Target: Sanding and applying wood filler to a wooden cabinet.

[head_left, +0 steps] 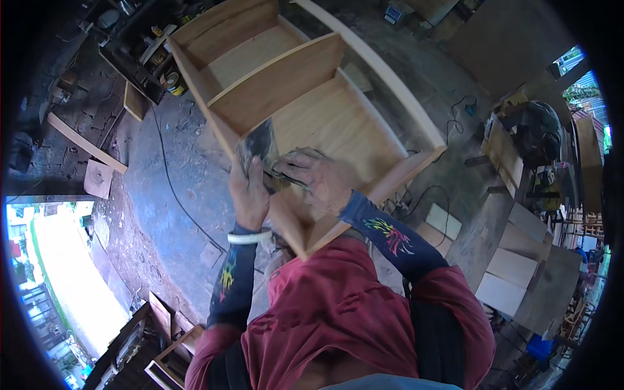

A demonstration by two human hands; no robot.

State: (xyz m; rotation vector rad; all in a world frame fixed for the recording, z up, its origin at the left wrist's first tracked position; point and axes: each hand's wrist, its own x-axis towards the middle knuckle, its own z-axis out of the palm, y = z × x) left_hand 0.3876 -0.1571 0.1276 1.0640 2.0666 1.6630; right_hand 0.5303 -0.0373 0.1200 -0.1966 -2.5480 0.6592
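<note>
Over the near left wall of an open wooden case (341, 123), gripping a dark, glossy piece (258, 138) in the left hand (248, 195), thumb and fingers closed on its lower end. Tilted up and away from the palm, catching light; too blurred to tell of what material. Just beside, palm down, the right hand (315, 174), with fingers bent and partly closed, tips toward the left hand and right by the dark piece's lower part. Cannot tell whether pinching it or only touching.

On both forearms, dark sleeves (393, 227) with flame-like coloured prints; around the left wrist, a white band (249, 238). Below, a red shirt (338, 312), close up against the near corner of the case. From that corner, stretching away with the open side up, plain brown wood, crossed by an upright divider (279, 78).

Farther out to the left, a black cable (166, 170) across the worn floor (140, 175), a yellow can (173, 84) near the case's far left side, a long wooden strip (88, 144) and a squarish board (97, 179). Well apart on the right, pale panels (510, 279) laid flat and a bulky black bundle (530, 133).
</note>
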